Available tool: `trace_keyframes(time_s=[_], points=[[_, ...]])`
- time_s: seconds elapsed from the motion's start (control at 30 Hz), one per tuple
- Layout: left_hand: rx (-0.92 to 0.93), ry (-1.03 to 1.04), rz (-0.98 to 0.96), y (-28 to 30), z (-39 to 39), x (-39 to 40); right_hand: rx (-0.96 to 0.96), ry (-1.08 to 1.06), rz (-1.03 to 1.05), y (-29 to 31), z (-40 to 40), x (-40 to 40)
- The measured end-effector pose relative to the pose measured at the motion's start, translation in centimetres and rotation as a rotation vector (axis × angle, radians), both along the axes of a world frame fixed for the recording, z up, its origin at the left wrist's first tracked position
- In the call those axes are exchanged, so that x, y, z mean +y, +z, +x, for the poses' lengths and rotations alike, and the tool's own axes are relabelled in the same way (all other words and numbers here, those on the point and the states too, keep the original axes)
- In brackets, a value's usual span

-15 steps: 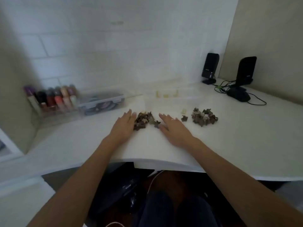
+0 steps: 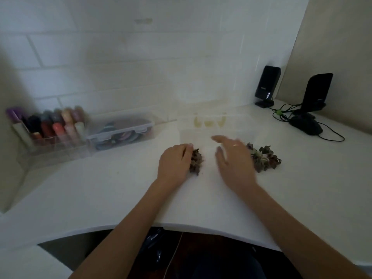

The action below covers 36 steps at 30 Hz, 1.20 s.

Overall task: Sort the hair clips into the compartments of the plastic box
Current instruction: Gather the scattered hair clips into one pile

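Nearest, the curved front edge of the white desk (image 2: 201, 208) is crossed by both forearms. Left hand (image 2: 174, 163) is laid palm-down on the desk, fingers roughly straight, its edge pressed against a small pile of dark hair clips (image 2: 196, 161); nothing is gripped. Right hand (image 2: 234, 158) is seen motion-blurred, fingers spread and relaxed, nothing visibly held; whether the desk is touched cannot be told. A larger pile of dark clips (image 2: 264, 159) is partly hidden behind it on its right side. Just beyond the hands, the clear plastic box (image 2: 209, 129) is barely made out; a few pale yellow clips (image 2: 208, 122) are seen in its far compartments, exact compartment unclear. Further left, a lidded clear case (image 2: 120, 129) and a rack of coloured bottles (image 2: 50, 125). At far right, a black mouse (image 2: 306, 125) and two black speakers (image 2: 267, 85) by the wall.
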State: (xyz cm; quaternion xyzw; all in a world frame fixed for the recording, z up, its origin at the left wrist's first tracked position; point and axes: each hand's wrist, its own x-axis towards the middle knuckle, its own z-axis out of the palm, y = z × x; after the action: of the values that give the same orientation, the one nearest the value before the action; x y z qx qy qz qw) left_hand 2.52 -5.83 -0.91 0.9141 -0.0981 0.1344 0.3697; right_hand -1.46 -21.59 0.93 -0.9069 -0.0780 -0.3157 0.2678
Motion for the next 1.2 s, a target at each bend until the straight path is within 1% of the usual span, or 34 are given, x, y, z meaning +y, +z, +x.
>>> trace_keyframes(time_s=[0.07, 0.17, 0.2, 0.27, 0.3, 0.33, 0.4, 0.47, 0.53, 0.6, 0.63, 0.67, 0.73, 0.77, 0.83, 0.87, 0.93, 0.97, 1.1, 1.2], points=[[-0.023, -0.022, 0.084, -0.1, 0.1, -0.8, -0.044, -0.172, 0.006, 0.8, 0.0, -3.5], [0.0, -0.095, 0.082, -0.4, 0.6, -3.0, 0.022, -0.393, 0.058, 0.3, 0.7, -8.1], [0.004, -0.113, 0.077, -0.4, 0.7, -3.9, 0.07, -0.424, 0.114, -0.2, 0.9, -9.2], [0.015, -0.144, 0.04, -0.1, 0.3, -5.8, 0.202, -0.431, 0.31, -0.8, 1.7, -10.4], [0.032, -0.171, -0.002, 0.3, 0.0, -6.9, 0.263, -0.424, 0.391, -0.9, 2.1, -10.6], [0.06, -0.198, -0.039, 0.7, -0.3, -8.0, 0.317, -0.409, 0.413, -1.0, 2.3, -10.6], [0.144, -0.205, -0.118, 1.4, -0.8, -10.2, 0.384, -0.347, 0.339, -0.9, 2.3, -10.3], [0.215, -0.186, -0.19, 1.7, -1.0, -11.8, 0.412, -0.245, 0.257, -0.5, 1.8, -9.8], [0.269, -0.187, -0.219, 1.4, -0.6, -12.8, 0.427, -0.156, 0.257, -0.4, 1.3, -9.6], [0.299, -0.181, -0.273, 1.1, -0.1, -13.1, 0.413, -0.074, 0.409, -0.4, 1.3, -9.5], [0.301, -0.178, -0.34, 1.1, -0.2, -13.1, 0.384, -0.055, 0.484, -0.3, 1.3, -9.4], [0.297, -0.171, -0.427, 1.1, -0.3, -13.0, 0.331, -0.069, 0.522, -0.4, 1.4, -9.4], [0.257, -0.116, -0.591, 1.0, -0.9, -12.7, 0.215, -0.137, 0.525, -0.4, 1.8, -9.8], [0.218, -0.067, -0.634, 1.0, -1.3, -12.6, 0.199, -0.149, 0.525, -0.3, 2.0, -10.0], [0.149, 0.005, -0.63, 0.8, -2.3, -12.5, 0.272, -0.112, 0.475, -0.2, 2.7, -10.4], [0.135, 0.012, -0.611, 0.7, -2.7, -12.7, 0.334, -0.091, 0.407, -0.2, 3.1, -10.4], [0.144, 0.005, -0.585, 0.4, -3.4, -13.2, 0.417, -0.07, 0.276, -0.4, 3.7, -10.4], [0.159, 0.004, -0.585, 0.4, -3.6, -13.4, 0.432, -0.055, 0.26, -0.5, 3.7, -10.4], [0.175, 0.009, -0.582, 0.5, -3.6, -13.6, 0.456, 0.049, 0.363, -0.1, 2.6, -10.8], [0.18, 0.005, -0.563, 0.6, -3.6, -13.7, 0.485, 0.114, 0.391, 0.1, 1.4, -10.7]])
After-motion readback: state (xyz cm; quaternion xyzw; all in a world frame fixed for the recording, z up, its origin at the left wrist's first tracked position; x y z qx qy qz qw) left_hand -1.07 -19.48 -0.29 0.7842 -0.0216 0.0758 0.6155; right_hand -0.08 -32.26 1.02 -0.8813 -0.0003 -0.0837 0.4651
